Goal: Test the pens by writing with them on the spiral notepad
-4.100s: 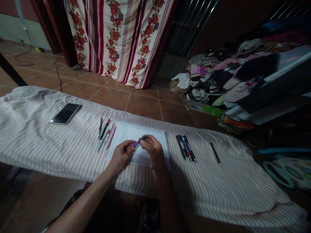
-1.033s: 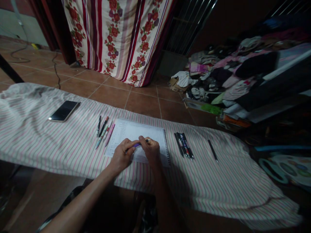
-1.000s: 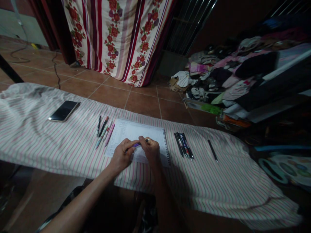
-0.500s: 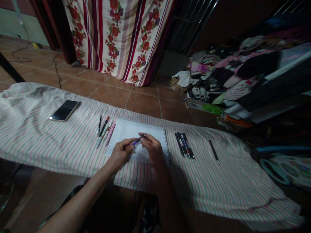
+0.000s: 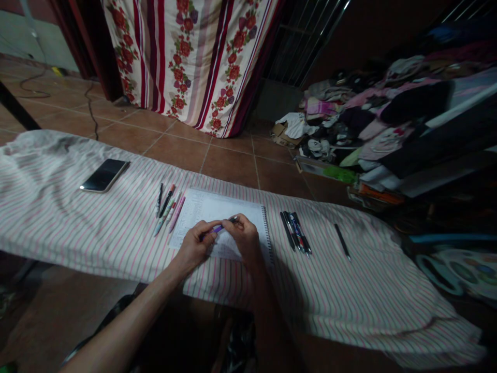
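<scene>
Over a spiral notebook (image 5: 209,207) with writing on its page, both my hands grip one purple pen (image 5: 219,228). My left hand (image 5: 196,242) is closed around the purple end. The fingers of my right hand (image 5: 245,237) pinch the dark end with its silvery tip. To the left of the notebook lie several pens and markers, among them a pink pen (image 5: 177,213). On its right side is a group of dark pens (image 5: 294,231), and farther right a single black pen (image 5: 342,242) lies alone.
A striped cloth (image 5: 349,300) covers the table. A smartphone (image 5: 104,175) lies at the left. Beyond the table are a tiled floor (image 5: 229,160), a flowered curtain (image 5: 186,62) and a heap of clothes (image 5: 349,114) at the right.
My right fingers have shifted along the dark end of the pen and curled closer. More of the purple barrel shows between my hands. The other pens have stayed in place.
</scene>
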Demonstrator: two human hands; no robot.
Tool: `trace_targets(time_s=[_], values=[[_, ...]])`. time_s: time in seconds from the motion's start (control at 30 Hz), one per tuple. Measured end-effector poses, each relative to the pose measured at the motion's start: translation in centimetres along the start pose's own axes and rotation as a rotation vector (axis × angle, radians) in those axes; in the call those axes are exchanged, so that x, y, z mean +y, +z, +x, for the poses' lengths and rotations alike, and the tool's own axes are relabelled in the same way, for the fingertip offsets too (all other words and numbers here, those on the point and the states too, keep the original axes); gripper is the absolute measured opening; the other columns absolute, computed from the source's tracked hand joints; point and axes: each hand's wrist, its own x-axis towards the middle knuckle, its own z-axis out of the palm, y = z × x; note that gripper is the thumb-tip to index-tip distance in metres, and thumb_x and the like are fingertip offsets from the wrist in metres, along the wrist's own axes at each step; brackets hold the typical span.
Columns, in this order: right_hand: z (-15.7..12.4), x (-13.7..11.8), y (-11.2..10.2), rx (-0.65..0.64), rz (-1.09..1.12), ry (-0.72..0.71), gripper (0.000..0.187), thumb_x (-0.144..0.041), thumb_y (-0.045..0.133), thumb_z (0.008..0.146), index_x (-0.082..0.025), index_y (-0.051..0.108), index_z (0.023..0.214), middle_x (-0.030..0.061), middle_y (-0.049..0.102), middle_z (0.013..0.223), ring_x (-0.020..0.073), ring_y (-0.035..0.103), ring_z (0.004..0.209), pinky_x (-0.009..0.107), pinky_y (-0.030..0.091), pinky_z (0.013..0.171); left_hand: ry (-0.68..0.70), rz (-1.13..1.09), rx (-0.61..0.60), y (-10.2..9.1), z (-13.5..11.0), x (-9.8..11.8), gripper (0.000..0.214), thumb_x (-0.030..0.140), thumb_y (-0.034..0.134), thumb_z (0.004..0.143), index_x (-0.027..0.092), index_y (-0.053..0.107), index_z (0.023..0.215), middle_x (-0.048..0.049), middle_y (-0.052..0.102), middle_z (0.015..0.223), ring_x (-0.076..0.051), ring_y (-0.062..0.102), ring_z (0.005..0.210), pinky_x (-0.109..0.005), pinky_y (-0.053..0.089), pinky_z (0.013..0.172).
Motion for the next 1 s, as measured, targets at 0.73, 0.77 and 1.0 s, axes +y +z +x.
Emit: trace_targets(time_s=[0.73, 0.77, 1.0], values=[[0.0, 0.0, -0.7, -0.073, 0.159, 0.042, 0.023, -0.032, 0.062, 0.066, -0.018, 0.067, 0.083, -0.0028, 0.057, 0.063, 0.0093, 0.046, 0.056, 0.022, 0.036, 0.054, -0.21, -0.239, -0.018, 0.2, -0.1, 1.1, 0.034, 0.024, 0.059, 0.069, 0.015, 0.066, 0.101, 0.0022, 0.055, 0.061, -0.009, 0.048, 0.054, -0.023, 0.04, 0.056], [0.0, 0.0, -0.6, -0.063, 0.163, 0.047, 0.021, -0.032, 0.062, 0.065, -0.018, 0.067, 0.081, -0.0033, 0.057, 0.061, 0.0092, 0.045, 0.055, 0.022, 0.036, 0.053, -0.209, -0.235, -0.021, 0.2, -0.1, 1.1, 0.034, 0.024, 0.059, 0.069, 0.015, 0.065, 0.101, 0.002, 0.056, 0.062, -0.009, 0.048, 0.055, -0.023, 0.04, 0.057], [0.0, 0.2, -0.1, -0.009, 0.117, 0.035, 0.018, -0.034, 0.065, 0.061, -0.019, 0.06, 0.068, -0.0048, 0.054, 0.058, 0.0097, 0.047, 0.054, 0.022, 0.036, 0.053, -0.163, -0.185, 0.011, 0.3, 0.0, 0.3, 0.033, 0.021, 0.06, 0.068, 0.014, 0.063, 0.1, 0.0015, 0.056, 0.069, -0.01, 0.05, 0.061, -0.023, 0.041, 0.06]])
